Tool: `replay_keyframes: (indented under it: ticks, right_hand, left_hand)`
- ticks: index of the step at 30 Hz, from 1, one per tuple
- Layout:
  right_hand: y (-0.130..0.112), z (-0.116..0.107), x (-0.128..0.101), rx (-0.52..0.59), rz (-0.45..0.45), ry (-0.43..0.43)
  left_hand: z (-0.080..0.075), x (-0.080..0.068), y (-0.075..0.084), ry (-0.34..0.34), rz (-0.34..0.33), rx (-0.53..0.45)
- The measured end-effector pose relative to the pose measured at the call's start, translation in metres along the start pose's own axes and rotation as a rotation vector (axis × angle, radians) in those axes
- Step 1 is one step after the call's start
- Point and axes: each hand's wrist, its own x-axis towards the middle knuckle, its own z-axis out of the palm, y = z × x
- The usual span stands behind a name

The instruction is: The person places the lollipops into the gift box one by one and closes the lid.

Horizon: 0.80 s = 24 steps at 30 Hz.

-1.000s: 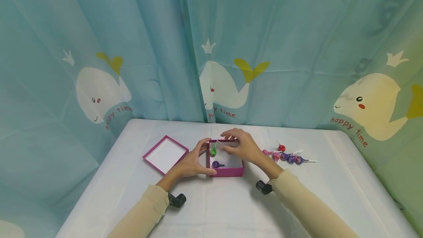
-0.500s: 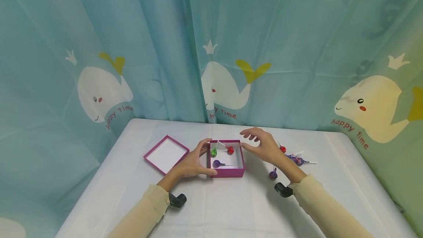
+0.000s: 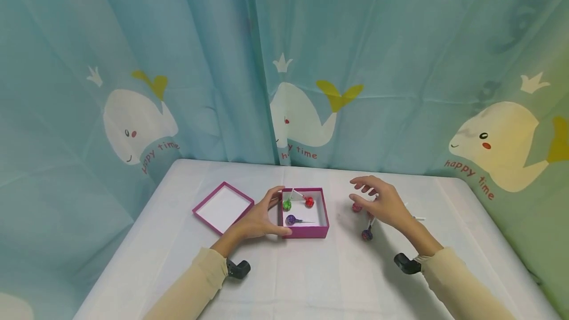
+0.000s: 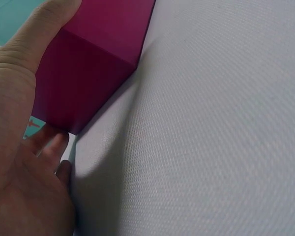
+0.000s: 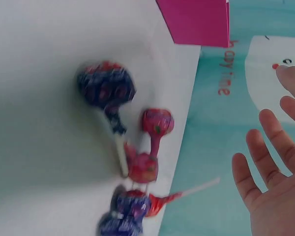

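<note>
A magenta box [image 3: 306, 232] with a white inside stands in the middle of the table. In it lie a green lollipop [image 3: 287, 205], a red lollipop [image 3: 309, 202] and a purple lollipop [image 3: 291, 220]. My left hand [image 3: 259, 220] holds the box by its left side, thumb at the front corner and fingers toward the back, as the left wrist view also shows on the box wall [image 4: 71, 81]. To the right, my right hand [image 3: 381, 205] hovers with nothing in it over loose lollipops, partly covering them. A dark purple lollipop [image 5: 105, 86] and a pink lollipop [image 5: 158, 122] show in the right wrist view.
Left of the box lies the magenta-rimmed lid [image 3: 209, 195], white inside up, close by my left forearm. Behind the white table [image 3: 311, 280] hangs a blue curtain [image 3: 213, 88] printed with whales.
My right hand has come out of the box and moved right, over the loose lollipops. The red lollipop now shows lying in the box. My left hand has stayed in place.
</note>
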Motion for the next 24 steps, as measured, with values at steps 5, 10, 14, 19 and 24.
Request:
replay_keyframes:
  ticks: [5,10,14,19,24]
  right_hand:
    - [0.012,-0.011,-0.012,-0.027,-0.017,0.045]
    - [0.021,-0.023,-0.022,-0.056,-0.015,0.086]
    - [0.031,-0.032,-0.031,-0.084,0.016,0.099]
    - [0.041,-0.042,-0.045,-0.116,0.088,0.087]
    - [0.051,-0.048,-0.056,-0.128,0.129,0.096]
  left_hand:
    - [0.001,-0.001,0.001,0.004,-0.004,0.005]
    - [0.0,-0.002,0.003,0.008,-0.007,-0.003]
    - [0.0,-0.001,0.003,0.008,-0.005,-0.006]
    - [-0.001,-0.001,0.005,0.005,-0.003,0.001]
    - [-0.001,-0.001,0.006,0.004,-0.002,0.0]
